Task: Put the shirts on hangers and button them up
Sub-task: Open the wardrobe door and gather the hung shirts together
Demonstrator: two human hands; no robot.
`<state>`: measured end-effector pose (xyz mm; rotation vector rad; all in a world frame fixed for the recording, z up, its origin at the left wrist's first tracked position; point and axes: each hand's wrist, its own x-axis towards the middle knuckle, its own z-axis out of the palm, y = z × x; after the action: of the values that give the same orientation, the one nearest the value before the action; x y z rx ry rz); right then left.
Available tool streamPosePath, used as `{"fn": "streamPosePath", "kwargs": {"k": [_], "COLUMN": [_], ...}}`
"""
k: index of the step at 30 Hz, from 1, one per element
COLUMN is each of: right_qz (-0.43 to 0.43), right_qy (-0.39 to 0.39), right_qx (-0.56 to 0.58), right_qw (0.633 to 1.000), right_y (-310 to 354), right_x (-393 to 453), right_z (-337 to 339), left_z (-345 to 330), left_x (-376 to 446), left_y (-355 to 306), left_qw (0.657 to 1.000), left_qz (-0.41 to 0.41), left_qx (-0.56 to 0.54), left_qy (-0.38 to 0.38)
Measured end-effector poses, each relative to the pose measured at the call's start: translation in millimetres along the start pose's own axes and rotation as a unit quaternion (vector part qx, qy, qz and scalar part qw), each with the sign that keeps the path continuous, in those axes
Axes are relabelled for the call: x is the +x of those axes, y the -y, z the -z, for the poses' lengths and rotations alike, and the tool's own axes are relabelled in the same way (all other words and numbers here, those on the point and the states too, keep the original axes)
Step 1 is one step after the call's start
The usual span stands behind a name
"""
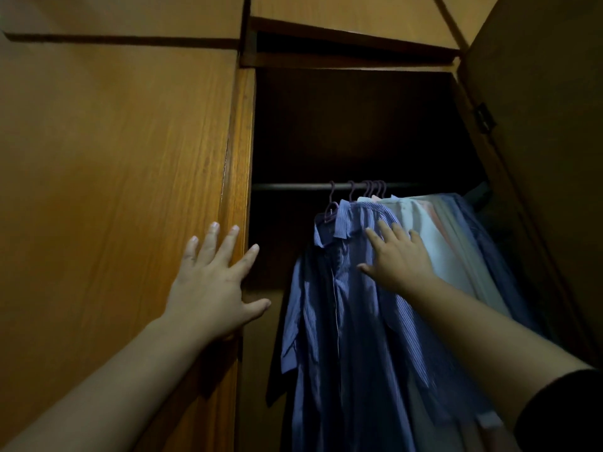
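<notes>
At lower left the left hand (208,285) lies flat on the wardrobe door (114,190), fingers released. Mid-frame, the right hand (399,259) presses spread fingers on the striped blue shirt (342,305), seemingly hung from the rail (293,186) behind.

The wardrobe door (114,158) is orange-brown wood with a fine straight grain and a smooth, faintly satin finish, and the panels above look like the same wood. The rail (287,186) looks like dull metal, and the purple hangers (332,203) on it look like smooth plastic. The front shirt (342,305) is thin, matt blue cloth with fine white stripes, softly creased; the shirts behind (434,236) are matt cloth too, pale and dark.
</notes>
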<state>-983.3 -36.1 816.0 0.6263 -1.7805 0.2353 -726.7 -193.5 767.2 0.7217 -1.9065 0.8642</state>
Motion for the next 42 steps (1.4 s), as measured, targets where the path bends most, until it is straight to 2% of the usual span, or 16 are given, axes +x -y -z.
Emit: {"fn": "streamPosePath", "kwargs": {"k": [14, 24, 33, 42], "right_qz": [0.012, 0.045, 0.048, 0.026], "right_qy": [0.065, 0.09, 0.152, 0.181], "right_qx": [0.055, 0.066, 0.111, 0.106], "right_qw": [0.996, 0.993, 0.981, 0.977], "right_y": [-17, -43, -64, -98], "right_x": [-103, -171, -251, -310], "right_z": [83, 156, 224, 276], "left_z": [51, 115, 179, 227], "left_x": [-60, -112, -175, -206], "left_y": [-39, -71, -104, -136], "left_qw": [0.996, 0.99, 0.981, 0.968], "left_qz": [-0.026, -0.027, -0.02, -0.061], "left_qx": [-0.073, -0.113, -0.144, -0.196], "left_qy": [0.043, 0.077, 0.125, 0.146]}}
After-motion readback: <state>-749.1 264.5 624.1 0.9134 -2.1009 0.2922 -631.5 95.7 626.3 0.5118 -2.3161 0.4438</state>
